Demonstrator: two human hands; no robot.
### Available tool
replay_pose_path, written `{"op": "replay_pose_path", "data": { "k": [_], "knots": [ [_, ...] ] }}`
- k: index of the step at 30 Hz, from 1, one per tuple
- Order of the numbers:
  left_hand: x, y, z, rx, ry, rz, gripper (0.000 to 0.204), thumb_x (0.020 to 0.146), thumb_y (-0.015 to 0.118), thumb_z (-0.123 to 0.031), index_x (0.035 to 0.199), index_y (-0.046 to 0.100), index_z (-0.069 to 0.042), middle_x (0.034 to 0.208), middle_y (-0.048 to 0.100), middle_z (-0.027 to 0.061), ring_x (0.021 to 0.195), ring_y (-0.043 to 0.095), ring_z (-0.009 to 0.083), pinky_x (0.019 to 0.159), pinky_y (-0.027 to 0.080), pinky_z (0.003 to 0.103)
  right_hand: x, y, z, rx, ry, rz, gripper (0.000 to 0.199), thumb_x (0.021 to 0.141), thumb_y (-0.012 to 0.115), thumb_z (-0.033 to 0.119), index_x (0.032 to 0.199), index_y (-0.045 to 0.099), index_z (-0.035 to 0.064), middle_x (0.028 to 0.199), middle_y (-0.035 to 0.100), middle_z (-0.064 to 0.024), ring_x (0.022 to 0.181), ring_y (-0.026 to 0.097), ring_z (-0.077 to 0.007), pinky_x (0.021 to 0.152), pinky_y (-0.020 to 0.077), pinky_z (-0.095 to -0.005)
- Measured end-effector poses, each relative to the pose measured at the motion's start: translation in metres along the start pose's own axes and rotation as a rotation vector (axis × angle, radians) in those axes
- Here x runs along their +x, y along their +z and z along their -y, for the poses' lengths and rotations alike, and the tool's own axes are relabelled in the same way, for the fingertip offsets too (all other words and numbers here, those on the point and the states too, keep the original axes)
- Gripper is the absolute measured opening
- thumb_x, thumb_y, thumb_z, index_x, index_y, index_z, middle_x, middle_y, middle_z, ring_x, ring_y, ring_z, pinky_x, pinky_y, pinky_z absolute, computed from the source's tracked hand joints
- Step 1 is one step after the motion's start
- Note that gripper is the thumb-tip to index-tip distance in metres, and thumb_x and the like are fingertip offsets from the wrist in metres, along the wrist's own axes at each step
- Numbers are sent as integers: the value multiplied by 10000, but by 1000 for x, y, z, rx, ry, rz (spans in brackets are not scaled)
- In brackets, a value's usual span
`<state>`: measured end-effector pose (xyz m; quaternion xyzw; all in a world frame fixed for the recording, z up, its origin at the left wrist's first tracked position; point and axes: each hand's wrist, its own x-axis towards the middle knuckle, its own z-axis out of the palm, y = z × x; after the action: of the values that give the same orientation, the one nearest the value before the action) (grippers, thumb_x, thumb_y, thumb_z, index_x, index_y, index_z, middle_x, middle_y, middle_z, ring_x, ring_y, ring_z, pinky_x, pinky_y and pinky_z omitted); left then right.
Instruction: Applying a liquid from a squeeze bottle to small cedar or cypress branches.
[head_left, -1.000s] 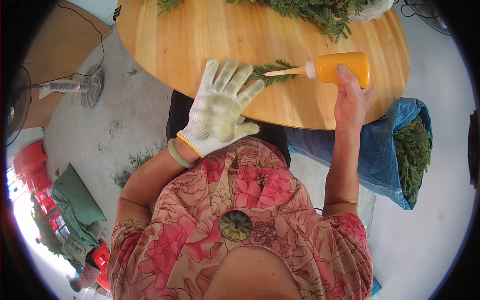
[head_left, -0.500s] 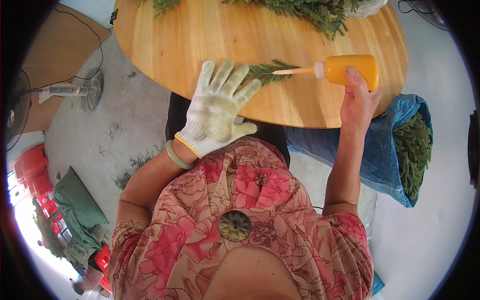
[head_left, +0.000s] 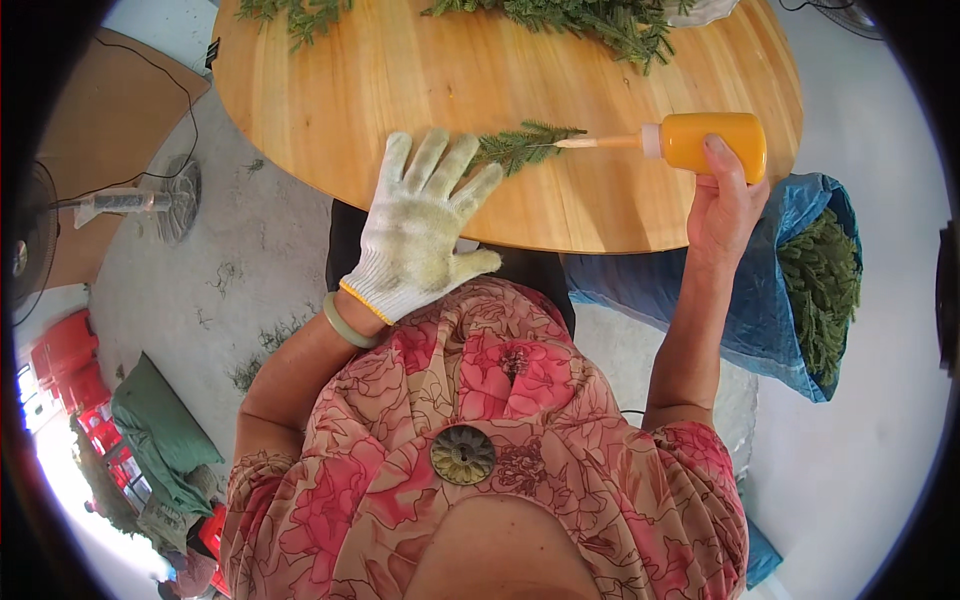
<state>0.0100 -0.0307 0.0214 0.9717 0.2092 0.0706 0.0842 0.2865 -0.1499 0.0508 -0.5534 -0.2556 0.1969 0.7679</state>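
Observation:
A small green fir sprig (head_left: 518, 150) lies on the round wooden table (head_left: 400, 95) near its front edge. My left hand (head_left: 408, 235) wears a white knitted glove, soiled pale green on the back. It is open, palm down and fingers spread, reaching over the table edge. Its fingertips meet the sprig's left end; whether they press on it I cannot tell. In my bare right hand (head_left: 725, 205) is a yellow squeeze bottle (head_left: 712, 142), tilted flat, with its long pale nozzle (head_left: 605, 142) pointing left. The nozzle's tip is at the sprig, touching or just above it.
More fir branches (head_left: 580, 25) lie along the table's far side, beside a pale crumpled bag (head_left: 702, 10). A blue sack (head_left: 755, 300) stuffed with greenery leans at the table's right. On the left are a fan (head_left: 120, 203), a green sack (head_left: 165, 430) and red crates (head_left: 68, 345).
The bottle has drawn right, its nozzle tip sliding along the sprig toward the right end. My left hand has come slightly nearer to me. The whole view has shifted a little.

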Motion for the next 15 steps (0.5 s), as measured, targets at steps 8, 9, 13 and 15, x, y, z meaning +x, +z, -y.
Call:
{"op": "replay_pose_path", "data": {
  "k": [8,9,13,15],
  "knots": [
    [0,2,-1,21,-12,14,890,722,718,-625,1430,533,-118,1499,445,151,1424,322,362,1224,105,547,3,-8,3,25,-23,-10,283,837,727,32,1095,627,-27,1001,654,-59,911,640,-143,848,513,-295],
    [0,2,-1,29,-15,11,890,723,716,-627,1429,533,-117,1497,447,152,1424,323,362,1225,101,547,3,-8,4,30,-19,-2,269,843,726,45,1084,631,-28,997,656,-60,913,641,-142,846,514,-295],
    [0,1,-1,34,-17,22,884,728,706,-632,1427,535,-119,1492,452,149,1421,325,360,1225,101,549,8,-11,5,103,11,-36,233,853,725,73,1050,650,-27,980,665,-59,911,649,-143,845,518,-302],
    [1,0,-1,22,-5,16,877,728,706,-626,1423,540,-118,1485,459,148,1416,331,359,1224,110,550,13,-8,10,104,-5,-28,226,852,726,75,1042,655,-24,972,667,-57,902,651,-141,830,518,-300]
  ]
}}
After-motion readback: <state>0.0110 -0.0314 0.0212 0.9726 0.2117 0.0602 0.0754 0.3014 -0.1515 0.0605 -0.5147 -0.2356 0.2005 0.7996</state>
